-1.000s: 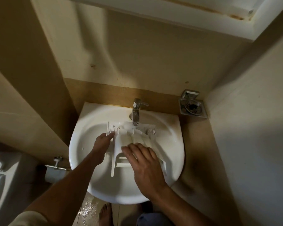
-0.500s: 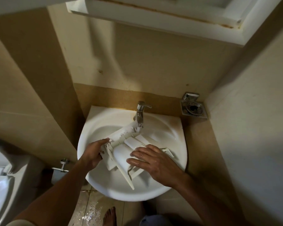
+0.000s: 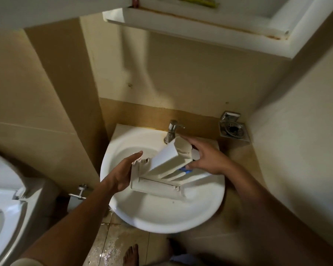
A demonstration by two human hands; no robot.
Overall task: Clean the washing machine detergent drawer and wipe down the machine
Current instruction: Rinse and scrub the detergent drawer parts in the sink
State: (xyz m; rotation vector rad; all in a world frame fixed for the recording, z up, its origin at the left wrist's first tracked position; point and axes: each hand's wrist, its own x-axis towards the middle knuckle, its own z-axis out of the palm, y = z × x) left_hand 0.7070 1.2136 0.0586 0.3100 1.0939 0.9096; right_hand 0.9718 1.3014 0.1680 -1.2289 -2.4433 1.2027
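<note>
The white plastic detergent drawer (image 3: 165, 166) is tilted up on its side over the white wash basin (image 3: 161, 215), below the chrome tap (image 3: 171, 130). A small blue part shows at the drawer's right side. My left hand (image 3: 123, 173) lies flat with straight fingers against the drawer's left end. My right hand (image 3: 206, 160) holds the drawer's right side, thumb near the blue part and fingers over the upper edge. Its far side is hidden by my right hand.
A steel soap holder (image 3: 234, 129) hangs on the wall right of the tap. A white toilet (image 3: 4, 212) stands at the left, with a hose fitting (image 3: 79, 194) on the wall beside it. A white cabinet (image 3: 200, 20) hangs overhead. The floor tiles (image 3: 112, 248) are wet, with a bare foot near them.
The drawer was lying flat in the basin under both hands; it has been turned and lifted onto its side. My right hand moved to its right edge, my left hand opened against its left end.
</note>
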